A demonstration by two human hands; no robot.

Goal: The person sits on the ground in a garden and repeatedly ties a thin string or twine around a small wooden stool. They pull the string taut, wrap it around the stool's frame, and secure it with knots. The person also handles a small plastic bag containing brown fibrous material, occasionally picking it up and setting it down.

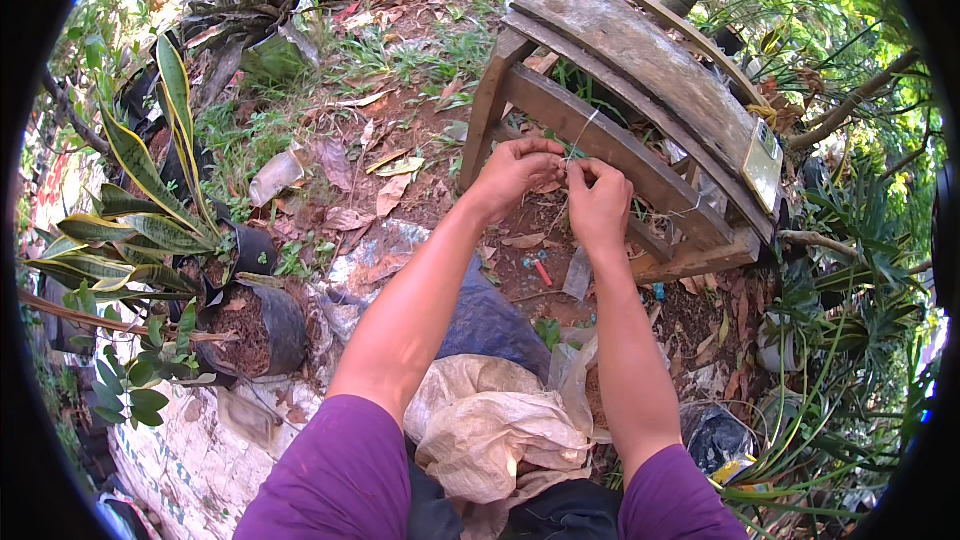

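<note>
My left hand (519,171) and my right hand (599,199) meet fingertip to fingertip in front of a wooden bench (600,139). Between them they pinch a thin, pale string (585,136) that runs up to the bench's side rail, where it passes around the wood. Another loop of thin string (688,208) goes around the same rail farther right. A crumpled woven sack (499,427) lies over my lap, below my forearms. The fingers partly hide the string's ends.
Snake plants (161,217) and a black plant bag of soil (274,330) stand at the left. A clear plastic cup (277,176) lies among leaves. A small red object (543,273) is on the ground. A phone-like flat object (763,165) rests on the bench's right end.
</note>
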